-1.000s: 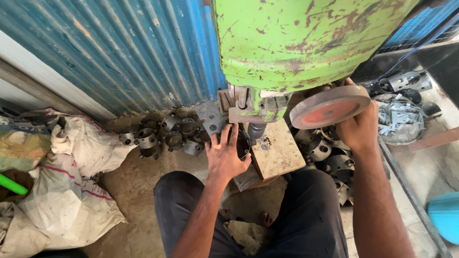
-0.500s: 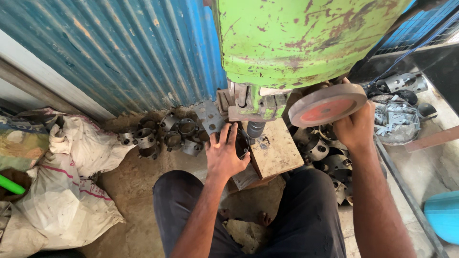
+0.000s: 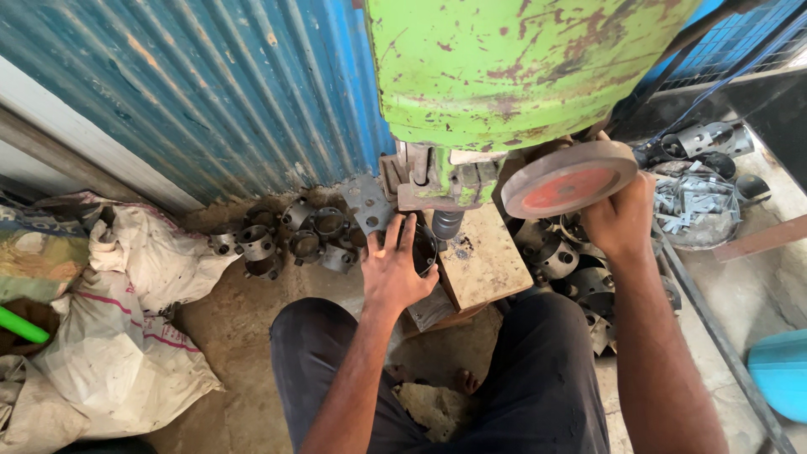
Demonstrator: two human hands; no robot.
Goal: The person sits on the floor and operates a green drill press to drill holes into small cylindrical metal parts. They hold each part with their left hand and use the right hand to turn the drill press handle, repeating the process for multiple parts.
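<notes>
Barely anything has shifted: both hands stay put at the chipped green metal press (image 3: 513,67).
Left hand (image 3: 395,273), fingers spread, presses a dark round metal ring (image 3: 423,248) beside the worn wooden block (image 3: 481,261); right hand (image 3: 620,223) is clamped on the red-faced round handwheel (image 3: 568,178).

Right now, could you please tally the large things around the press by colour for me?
Green press body: 1
Red-faced wheel: 1
Blue corrugated wall: 1
White sacks: 2
Total: 5
</notes>
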